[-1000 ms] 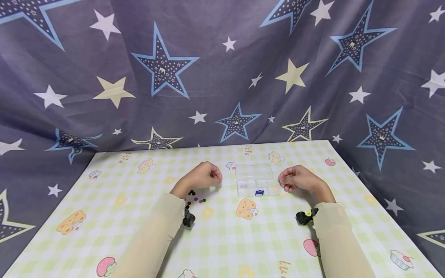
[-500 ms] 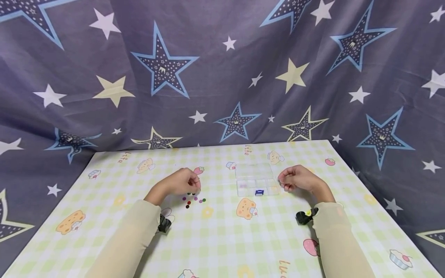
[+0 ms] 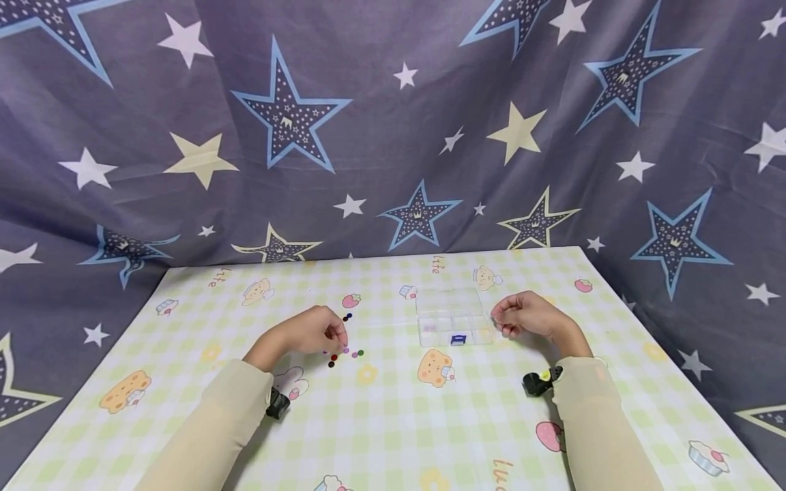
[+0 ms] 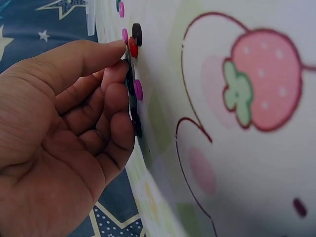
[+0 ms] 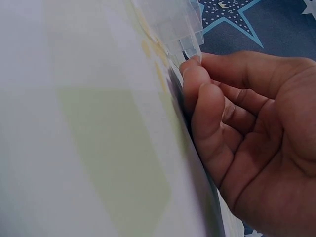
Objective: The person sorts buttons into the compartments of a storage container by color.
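My left hand [image 3: 310, 329] hovers low over a loose group of small round buttons on the cloth. Its thumb and forefinger tips are beside a pink button [image 4: 125, 35], with a red button [image 4: 133, 48] and a black button [image 4: 138, 34] close by. A purple button [image 4: 138, 90] lies by the curled fingers; other dark buttons are partly hidden behind them. My right hand [image 3: 531, 317] pinches the right edge of a clear plastic compartment box [image 5: 170, 24] between thumb and forefinger. The box's lid [image 3: 450, 301] lies open towards the back.
Two dark buttons [image 3: 347, 317] lie farther back than the main group. A green button [image 3: 360, 352] is on its right side. Pale pink pieces sit in the box's left compartment. A checked tablecloth [image 3: 393, 423] covers the table, and a star-patterned curtain [image 3: 368, 136] hangs behind.
From near the box, my left hand has moved left and slightly towards me, down to the buttons. Two dark buttons farther back have come into sight. My right hand has stayed at the box.
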The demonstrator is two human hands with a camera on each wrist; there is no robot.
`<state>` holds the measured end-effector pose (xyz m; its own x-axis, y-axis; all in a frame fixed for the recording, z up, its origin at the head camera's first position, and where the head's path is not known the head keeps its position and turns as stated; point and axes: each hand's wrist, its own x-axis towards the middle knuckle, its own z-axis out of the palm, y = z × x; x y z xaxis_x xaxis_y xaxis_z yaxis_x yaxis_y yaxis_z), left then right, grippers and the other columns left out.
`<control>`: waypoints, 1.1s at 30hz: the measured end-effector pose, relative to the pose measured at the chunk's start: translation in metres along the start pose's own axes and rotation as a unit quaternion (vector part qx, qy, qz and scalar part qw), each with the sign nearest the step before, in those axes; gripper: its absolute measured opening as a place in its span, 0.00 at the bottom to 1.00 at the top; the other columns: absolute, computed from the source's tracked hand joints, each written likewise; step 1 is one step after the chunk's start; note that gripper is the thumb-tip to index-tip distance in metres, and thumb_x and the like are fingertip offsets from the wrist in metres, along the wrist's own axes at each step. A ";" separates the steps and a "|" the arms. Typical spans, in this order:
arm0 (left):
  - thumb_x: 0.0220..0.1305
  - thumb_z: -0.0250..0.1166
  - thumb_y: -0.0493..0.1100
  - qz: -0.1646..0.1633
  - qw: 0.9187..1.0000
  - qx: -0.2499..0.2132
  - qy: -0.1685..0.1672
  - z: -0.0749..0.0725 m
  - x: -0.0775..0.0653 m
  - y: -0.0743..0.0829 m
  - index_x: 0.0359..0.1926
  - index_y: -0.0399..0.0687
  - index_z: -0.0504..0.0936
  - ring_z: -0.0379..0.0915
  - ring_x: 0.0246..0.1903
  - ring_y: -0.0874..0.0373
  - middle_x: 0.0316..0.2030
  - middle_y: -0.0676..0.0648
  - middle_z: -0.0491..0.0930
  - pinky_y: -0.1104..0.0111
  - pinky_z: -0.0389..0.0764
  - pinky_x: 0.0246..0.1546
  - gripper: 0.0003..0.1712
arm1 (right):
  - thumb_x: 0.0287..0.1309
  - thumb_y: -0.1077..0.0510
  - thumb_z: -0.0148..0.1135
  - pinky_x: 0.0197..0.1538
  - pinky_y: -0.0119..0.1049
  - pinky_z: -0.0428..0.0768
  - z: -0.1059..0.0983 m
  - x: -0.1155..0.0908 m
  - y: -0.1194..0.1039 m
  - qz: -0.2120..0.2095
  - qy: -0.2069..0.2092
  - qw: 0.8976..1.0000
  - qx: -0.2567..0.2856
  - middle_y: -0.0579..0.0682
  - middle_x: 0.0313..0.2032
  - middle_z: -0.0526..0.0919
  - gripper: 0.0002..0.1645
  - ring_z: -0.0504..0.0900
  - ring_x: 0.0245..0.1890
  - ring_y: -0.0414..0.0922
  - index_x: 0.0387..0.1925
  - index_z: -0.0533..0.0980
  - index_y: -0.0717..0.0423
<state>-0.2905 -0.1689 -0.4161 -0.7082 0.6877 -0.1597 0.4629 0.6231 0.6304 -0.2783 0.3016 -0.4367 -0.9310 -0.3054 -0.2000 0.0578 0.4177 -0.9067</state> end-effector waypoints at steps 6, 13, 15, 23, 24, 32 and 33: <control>0.64 0.69 0.32 0.003 1.000 0.011 0.000 0.001 0.000 0.002 0.31 0.46 0.86 0.71 0.24 0.62 0.24 0.53 0.83 0.70 0.73 0.28 0.07 | 0.70 0.66 0.59 0.32 0.35 0.81 0.000 0.000 0.001 0.003 0.001 1.000 0.003 0.56 0.30 0.83 0.12 0.82 0.27 0.44 0.47 0.78 0.74; 0.65 0.70 0.33 0.004 1.000 0.014 -0.005 0.002 0.000 0.004 0.31 0.46 0.86 0.71 0.23 0.62 0.24 0.52 0.83 0.69 0.73 0.29 0.06 | 0.69 0.66 0.59 0.33 0.35 0.82 0.001 0.000 0.002 0.006 0.003 1.000 0.005 0.56 0.31 0.84 0.11 0.82 0.28 0.44 0.47 0.78 0.73; 0.65 0.69 0.33 0.005 1.000 0.016 -0.006 0.002 0.000 0.004 0.31 0.46 0.86 0.71 0.23 0.62 0.23 0.52 0.83 0.69 0.73 0.29 0.06 | 0.69 0.66 0.59 0.33 0.35 0.82 0.001 0.000 0.002 0.006 0.004 1.000 0.004 0.56 0.31 0.84 0.11 0.82 0.28 0.43 0.47 0.78 0.73; 0.64 0.69 0.33 0.007 1.000 0.025 -0.007 0.004 0.002 0.004 0.31 0.47 0.86 0.69 0.22 0.62 0.22 0.53 0.82 0.69 0.72 0.29 0.06 | 0.70 0.65 0.60 0.32 0.34 0.81 0.001 0.000 0.000 0.003 0.003 1.000 0.007 0.56 0.30 0.83 0.12 0.81 0.27 0.43 0.47 0.78 0.74; 0.64 0.69 0.33 0.007 1.000 0.025 -0.008 0.004 0.002 0.004 0.31 0.47 0.86 0.69 0.22 0.63 0.22 0.53 0.82 0.69 0.72 0.29 0.06 | 0.70 0.65 0.59 0.32 0.34 0.81 0.001 0.000 0.000 0.004 0.003 1.000 0.007 0.56 0.30 0.83 0.12 0.81 0.27 0.43 0.47 0.78 0.74; 0.62 0.70 0.34 0.008 0.999 0.032 -0.013 0.004 0.002 0.004 0.30 0.48 0.85 0.68 0.22 0.63 0.21 0.55 0.81 0.70 0.71 0.28 0.06 | 0.70 0.65 0.59 0.32 0.35 0.81 0.001 0.000 0.001 0.002 0.002 1.000 0.006 0.56 0.31 0.83 0.13 0.81 0.28 0.43 0.48 0.78 0.74; 0.62 0.70 0.33 0.008 0.999 0.032 -0.013 0.004 0.002 0.004 0.29 0.48 0.85 0.68 0.22 0.63 0.21 0.55 0.81 0.70 0.71 0.28 0.06 | 0.70 0.65 0.59 0.32 0.35 0.82 0.000 0.000 0.001 0.002 0.001 1.000 0.006 0.56 0.31 0.83 0.13 0.81 0.28 0.43 0.48 0.78 0.74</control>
<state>-0.2880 -0.1634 -0.4163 -0.6866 0.7065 -0.1713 0.5074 0.6345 0.5831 -0.2778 0.3016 -0.4375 -0.9317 -0.3016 -0.2026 0.0660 0.4079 -0.9106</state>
